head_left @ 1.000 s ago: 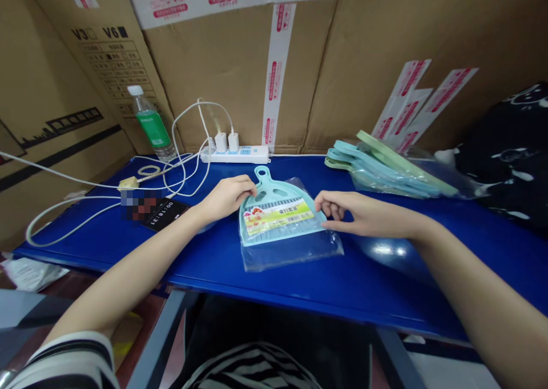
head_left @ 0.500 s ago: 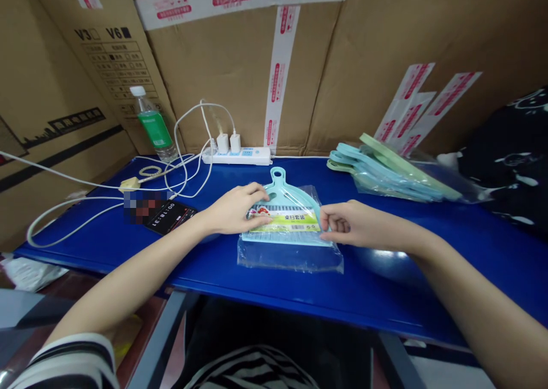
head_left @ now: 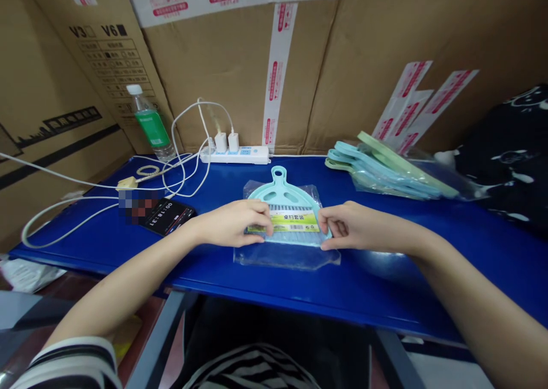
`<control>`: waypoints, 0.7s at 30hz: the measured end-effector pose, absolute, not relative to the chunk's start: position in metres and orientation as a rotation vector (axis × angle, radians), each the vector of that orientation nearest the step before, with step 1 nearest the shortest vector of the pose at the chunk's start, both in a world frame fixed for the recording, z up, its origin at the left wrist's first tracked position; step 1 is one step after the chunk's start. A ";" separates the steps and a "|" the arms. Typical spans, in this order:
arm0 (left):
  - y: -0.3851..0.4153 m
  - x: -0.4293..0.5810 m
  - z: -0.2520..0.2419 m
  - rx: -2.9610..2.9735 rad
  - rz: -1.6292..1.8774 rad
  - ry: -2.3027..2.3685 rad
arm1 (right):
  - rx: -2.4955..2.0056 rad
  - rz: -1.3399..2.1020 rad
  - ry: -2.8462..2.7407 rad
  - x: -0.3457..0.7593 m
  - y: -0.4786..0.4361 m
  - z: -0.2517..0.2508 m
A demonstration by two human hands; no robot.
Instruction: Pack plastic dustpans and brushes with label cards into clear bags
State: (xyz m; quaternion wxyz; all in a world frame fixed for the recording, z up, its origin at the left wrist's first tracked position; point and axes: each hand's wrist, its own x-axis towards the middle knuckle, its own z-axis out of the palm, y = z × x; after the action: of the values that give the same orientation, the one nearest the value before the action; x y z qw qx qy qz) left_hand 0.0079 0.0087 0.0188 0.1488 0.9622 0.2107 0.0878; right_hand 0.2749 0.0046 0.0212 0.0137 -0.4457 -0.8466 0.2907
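A light blue mini dustpan set (head_left: 283, 197) with a yellow-green label lies flat inside a clear plastic bag (head_left: 286, 256) on the blue table (head_left: 299, 289), handle pointing away from me. My left hand (head_left: 234, 224) rests on the bag's left side, fingers curled over the dustpan's left edge. My right hand (head_left: 349, 228) pinches the bag at the dustpan's right corner. Both hands sit at the wide end of the pan.
A pile of bagged blue and green dustpans (head_left: 385, 169) lies at the back right. A power strip (head_left: 235, 155) with white cables, a green-labelled water bottle (head_left: 150, 125) and a phone (head_left: 168, 215) sit to the left. Cardboard boxes (head_left: 240, 63) wall the back; a dark bag (head_left: 514, 149) is far right.
The dustpan in its bag has been turned straight, handle away from me, and slid slightly. Both hands have moved down to its wide end, closing in on either side.
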 end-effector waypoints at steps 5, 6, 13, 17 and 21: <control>0.008 0.008 0.018 2.639 0.215 0.573 | -1.240 0.784 -2.733 0.276 0.005 0.020; 0.007 0.008 0.019 2.630 0.210 0.575 | -1.199 0.772 -2.748 0.276 0.005 0.020; 0.004 0.008 0.024 2.678 0.147 0.571 | -0.926 0.631 -2.672 0.271 0.004 0.017; 0.002 0.006 0.024 2.748 0.098 0.559 | -0.886 0.680 -2.681 0.266 0.004 0.013; -0.002 0.005 0.026 2.794 0.022 0.543 | -0.894 0.710 -2.705 0.265 0.006 0.011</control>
State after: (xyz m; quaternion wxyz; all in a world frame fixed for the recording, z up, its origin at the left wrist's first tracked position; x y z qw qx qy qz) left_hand 0.0048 -0.0016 0.0260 0.1471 0.9709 0.1888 0.0077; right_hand 0.2649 0.0056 0.0111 0.1023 -0.3029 -0.9165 0.2406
